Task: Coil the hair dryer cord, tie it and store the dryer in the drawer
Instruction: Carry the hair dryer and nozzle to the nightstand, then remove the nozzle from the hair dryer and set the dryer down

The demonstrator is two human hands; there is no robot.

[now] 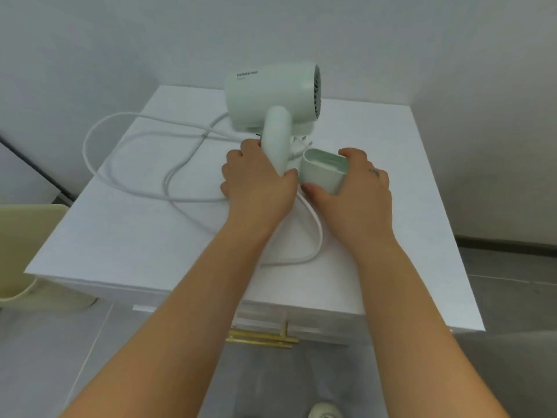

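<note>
A cream-coloured container [33, 251] stands on the floor at the far left, just beside the white cabinet [135, 236]. The cord [319, 236] lies uncoiled and untied on the cabinet top. Two wide loops cover the left half, the outer one reaching past the left edge. A third loop lies near the front edge, partly under the forearms. Gold bar handles [262, 339] are fitted to the cabinet front below the near edge.

At centre, the left hand [259, 188] grasps the lower end of the handle of the hair dryer [271, 92], fingers wrapped round it and thumb on its right side. The dryer body sits at the rear centre of the cabinet top, with the grille end facing right. It cannot be told whether the body rests on the surface. The plug [301, 143] lies just right of the handle.

To the right, the right hand [352, 194] grasps a pale green nozzle [324, 173], thumb on the near face and fingers over the far side, with its open mouth facing up. The nozzle is close beside the handle end. A ring [374, 172] is worn on this hand. A light shoe [324, 411] shows at the bottom edge.
</note>
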